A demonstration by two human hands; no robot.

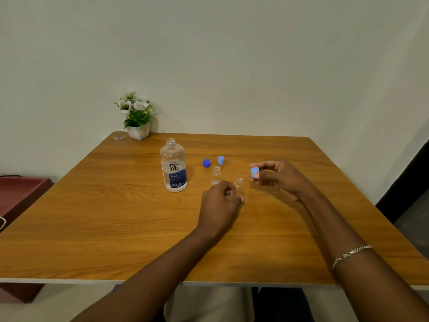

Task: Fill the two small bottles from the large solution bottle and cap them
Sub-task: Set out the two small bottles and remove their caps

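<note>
large bottle [173,166]: upright on the table [104,228], neck open, clear liquid inside, level hard to read. All places below are given from it.
dark blue cap [206,163]: on the table just right of the large bottle, probably its own.
loose light blue cap [221,160]: further right, beside the dark blue cap.
far small bottle [216,175]: right of the large bottle, in front of both caps, upright, uncapped, nothing touching it.
near small bottle [238,183]: further right and nearer the person, uncapped. Cannot tell the fill.
left hand [220,202]: fingers curled round the near small bottle's lower body, so only the neck shows.
right hand [281,178]: well right of the large bottle, thumb and fingers pinching the held cap [254,172], clear of the neck.
handling, small bottles: probably light, rigid, tippy, narrow-mouthed. Grip low and keep upright.
handling, large bottle: probably the heaviest, with smooth walls. Take it round the labelled middle; the open neck can spill.
handling, caps: tiny and light. Pinch by the sides.
flower pot [138,131]: behind and left of the large bottle.
</note>
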